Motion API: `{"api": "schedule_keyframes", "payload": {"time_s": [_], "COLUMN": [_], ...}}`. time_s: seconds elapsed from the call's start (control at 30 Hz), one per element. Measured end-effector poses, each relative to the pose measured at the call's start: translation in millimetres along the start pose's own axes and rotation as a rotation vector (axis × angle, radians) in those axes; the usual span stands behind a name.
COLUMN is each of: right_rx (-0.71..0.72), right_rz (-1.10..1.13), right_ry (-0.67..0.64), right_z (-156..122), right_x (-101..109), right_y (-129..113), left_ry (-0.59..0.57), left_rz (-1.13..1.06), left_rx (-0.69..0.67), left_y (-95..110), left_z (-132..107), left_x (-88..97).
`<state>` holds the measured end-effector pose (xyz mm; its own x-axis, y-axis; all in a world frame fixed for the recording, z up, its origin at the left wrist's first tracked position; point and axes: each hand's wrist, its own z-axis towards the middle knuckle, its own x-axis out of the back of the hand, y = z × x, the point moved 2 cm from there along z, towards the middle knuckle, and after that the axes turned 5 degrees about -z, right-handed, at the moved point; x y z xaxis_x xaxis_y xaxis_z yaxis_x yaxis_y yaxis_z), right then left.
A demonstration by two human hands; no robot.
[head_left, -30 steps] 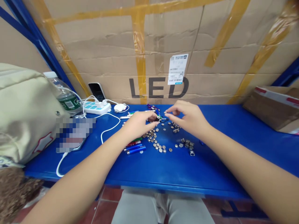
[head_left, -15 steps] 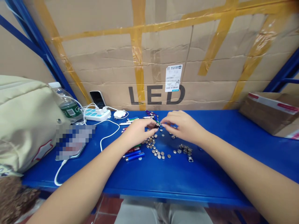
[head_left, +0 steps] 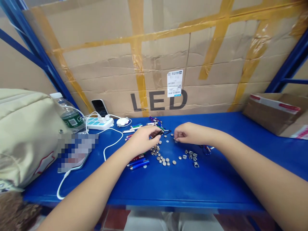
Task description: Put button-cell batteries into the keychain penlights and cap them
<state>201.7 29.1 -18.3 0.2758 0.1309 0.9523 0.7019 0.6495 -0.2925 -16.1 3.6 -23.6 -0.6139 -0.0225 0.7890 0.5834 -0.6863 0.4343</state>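
Note:
My left hand (head_left: 144,138) is closed, with a small dark piece (head_left: 157,134) between thumb and fingers; its kind is mostly hidden. A thin black cord (head_left: 167,131) shows just past the fingertips. To the right, the thumb and fingers of my right hand (head_left: 189,132) are pinched together low over the table, at a small metal part (head_left: 175,140) that the fingers partly cover. Round silver button cells (head_left: 164,160) lie scattered between and below the hands. Small metal clips (head_left: 190,155) form a loose group nearer me on the right. Blue metal tubes (head_left: 138,163) lie below my left hand.
A power strip (head_left: 99,123), white cables and a covered phone (head_left: 77,150) lie to the left, by a bottle (head_left: 72,118) and a beige bag (head_left: 31,134). A cardboard box (head_left: 274,112) stands at the right. A large carton (head_left: 108,70) closes off the back.
My right hand has moved away from my left, rightward and nearer me, down to the small metal part. My left hand stays in about the same place, still closed.

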Motion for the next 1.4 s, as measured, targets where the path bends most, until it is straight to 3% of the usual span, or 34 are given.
{"api": "schedule_keyframes", "payload": {"time_s": [0.23, 0.37, 0.73, 0.97, 1.1, 1.2, 1.4], "right_rx": [0.012, 0.005, 0.153, 0.190, 0.191, 0.082, -0.130], "right_rz": [0.475, 0.481, 0.053, -0.053, 0.029, 0.207, 0.655], "right_ry": [0.309, 0.354, 0.317, 0.301, 0.301, 0.272, 0.087], "right_z": [6, 7, 2, 2, 2, 2, 7], "right_x": [-4, -9, 0, -2, -3, -4, -15], "right_y": [-21, -27, -24, -20, -21, -23, -24], "left_ry": [-0.031, -0.022, -0.028, -0.058, -0.029, 0.005, 0.094], "left_rz": [-0.106, -0.117, -0.080, -0.060, -0.023, 0.039, 0.352], "left_rx": [0.005, -0.006, -0.079, -0.094, -0.145, -0.212, -0.405], "left_y": [3, 5, 7, 1, 1, 2, 6], "left_z": [0, 0, 0, 0, 0, -1, -3], "left_x": [-1.8, -0.3, 0.2, -1.7, -1.0, 0.1, 1.5]}}
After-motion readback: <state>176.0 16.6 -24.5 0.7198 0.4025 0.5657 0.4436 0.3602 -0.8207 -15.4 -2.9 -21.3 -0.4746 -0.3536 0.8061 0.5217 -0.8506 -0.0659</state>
